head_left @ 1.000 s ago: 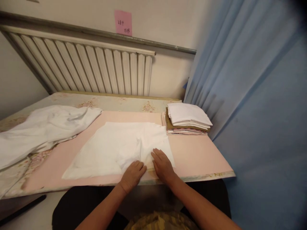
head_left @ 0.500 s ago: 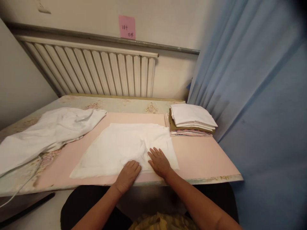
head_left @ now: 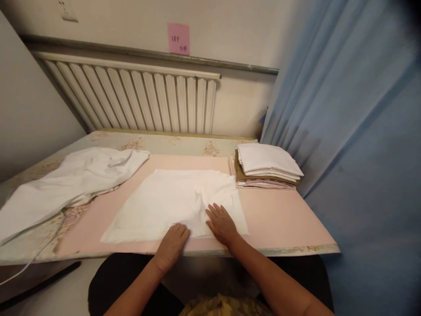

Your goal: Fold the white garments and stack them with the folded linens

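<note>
A white cloth (head_left: 164,197) lies spread on the pink mat (head_left: 272,215), with raised wrinkles near its middle. My left hand (head_left: 172,243) is at the cloth's near edge, its fingers curled together on the fabric and its thumb hidden. To the right of it, my right hand (head_left: 222,224) rests palm down on the cloth with fingers spread. The wrinkles rise just beyond and between the two hands.
A white garment (head_left: 72,175) lies loosely at the left, near a pale cord (head_left: 42,250). Folded fabrics (head_left: 268,164) are stacked at the back right. A blue curtain (head_left: 362,145) hangs along the right side. Behind the table stands a radiator (head_left: 148,98).
The whole view has shifted slightly, so things appear a little further right. My left hand has drawn slightly left relative to the cloth; the right hand stays almost in place on it.
</note>
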Action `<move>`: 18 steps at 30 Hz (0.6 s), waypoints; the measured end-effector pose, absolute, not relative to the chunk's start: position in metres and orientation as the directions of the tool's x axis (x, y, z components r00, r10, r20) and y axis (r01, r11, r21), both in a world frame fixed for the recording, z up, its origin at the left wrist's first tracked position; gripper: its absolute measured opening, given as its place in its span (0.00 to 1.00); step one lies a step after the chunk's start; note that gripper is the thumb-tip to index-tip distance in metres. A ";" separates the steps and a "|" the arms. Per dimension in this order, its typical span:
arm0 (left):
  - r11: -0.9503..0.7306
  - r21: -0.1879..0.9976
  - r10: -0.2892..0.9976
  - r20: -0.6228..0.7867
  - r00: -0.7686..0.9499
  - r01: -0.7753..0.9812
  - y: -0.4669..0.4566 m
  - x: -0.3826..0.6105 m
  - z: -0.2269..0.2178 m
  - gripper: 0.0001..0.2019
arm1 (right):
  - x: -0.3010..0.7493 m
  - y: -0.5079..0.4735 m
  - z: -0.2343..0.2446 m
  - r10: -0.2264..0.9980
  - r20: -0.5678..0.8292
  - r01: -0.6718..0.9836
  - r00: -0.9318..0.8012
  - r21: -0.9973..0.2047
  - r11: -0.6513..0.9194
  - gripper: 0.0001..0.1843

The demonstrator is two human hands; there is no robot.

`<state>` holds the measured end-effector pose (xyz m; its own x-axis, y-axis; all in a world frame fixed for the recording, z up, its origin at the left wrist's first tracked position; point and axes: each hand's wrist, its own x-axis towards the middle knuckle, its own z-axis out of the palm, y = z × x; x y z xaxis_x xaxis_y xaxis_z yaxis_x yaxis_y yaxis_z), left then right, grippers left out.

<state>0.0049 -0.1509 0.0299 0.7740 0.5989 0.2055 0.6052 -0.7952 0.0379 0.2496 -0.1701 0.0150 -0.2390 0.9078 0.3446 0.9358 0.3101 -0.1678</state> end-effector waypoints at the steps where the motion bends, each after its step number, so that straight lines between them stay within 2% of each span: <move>1: -0.791 0.044 0.606 0.198 0.771 0.610 -0.152 0.004 0.030 0.06 | 0.249 -0.170 0.016 0.906 0.348 0.934 -0.241 -0.170 0.314 0.23; 9: -0.767 0.046 0.635 0.196 0.747 0.640 -0.156 0.005 0.033 0.07 | 0.228 -0.170 0.029 0.798 0.372 0.821 -0.475 -0.139 0.553 0.29; 14: -0.736 0.095 0.670 0.245 0.701 0.671 -0.167 0.013 0.048 0.09 | 0.215 -0.170 0.023 0.821 0.335 0.840 -0.461 -0.133 0.526 0.30; 18: -0.768 0.132 0.623 0.377 0.685 0.626 -0.164 0.036 0.040 0.12 | 0.214 -0.170 0.023 0.838 0.308 0.854 -0.451 -0.123 0.505 0.30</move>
<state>0.0358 -0.1643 0.0401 0.6852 0.6231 0.3771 0.6263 -0.7684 0.1317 0.2138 -0.1699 0.0234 -0.4511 0.8378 0.3075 0.8543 0.5051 -0.1227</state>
